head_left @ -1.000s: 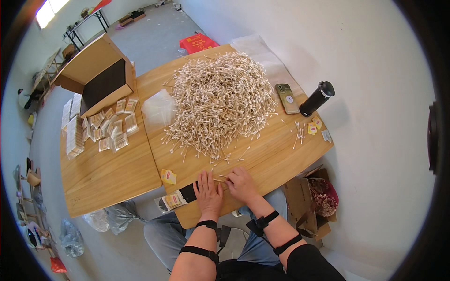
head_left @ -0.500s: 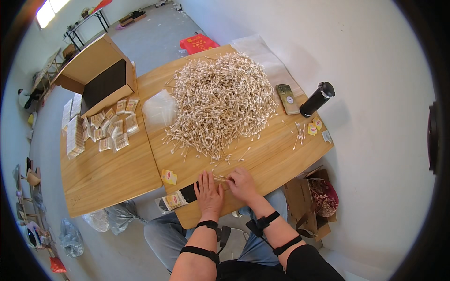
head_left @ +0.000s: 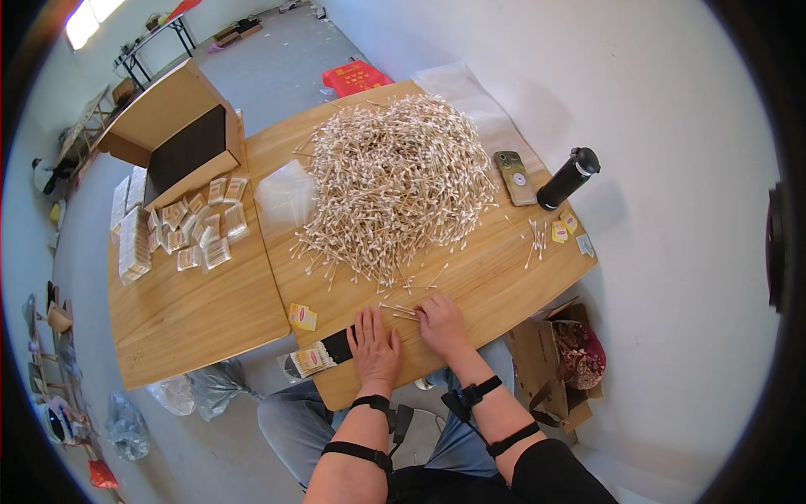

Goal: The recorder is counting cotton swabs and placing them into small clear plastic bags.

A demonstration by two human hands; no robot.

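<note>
A: Swabs first. Where?

B: A few loose cotton swabs (head_left: 398, 310) lie on the table (head_left: 495, 277) right at the near edge, between the two hands. Long axis runs about 9 to 3 o'clock, tipped slightly.

A: Which way from the fingers?

B: From the right hand (head_left: 442, 325) they sit at 10 o'clock, touching or just off the fingertips. From the left hand (head_left: 374, 349) they're at 1 o'clock, just beyond the fingertips. Right is nearer.

A: Finger state?

B: Left lies flat, palm down, fingers spread, nothing in it. Right has fingers curled down toward the swabs; can't tell if it actually pinches one, too small.

A: Count of the loose ones?

B: Maybe three or four, can't fix it.

A: Outward.

B: One big heap of swabs (head_left: 395, 185) at 12 o'clock from the hands, uncountable. A small clump of swabs (head_left: 535, 239) at 2 o'clock, with three little packets (head_left: 564, 227) beside it. One phone (head_left: 515, 177) and one dark bottle (head_left: 567, 178), upright, further out at 1 o'clock.

A: Left side?

B: One dark packet (head_left: 317, 354) at 9 o'clock, touching the left hand's side. One small yellow packet (head_left: 302, 317) at 10 o'clock. One clear bag (head_left: 285, 193) by the heap. A second table (head_left: 193, 311) carries a cluster of filled packets (head_left: 201, 231), a dozen-plus, and one open cardboard box (head_left: 180, 139).
</note>
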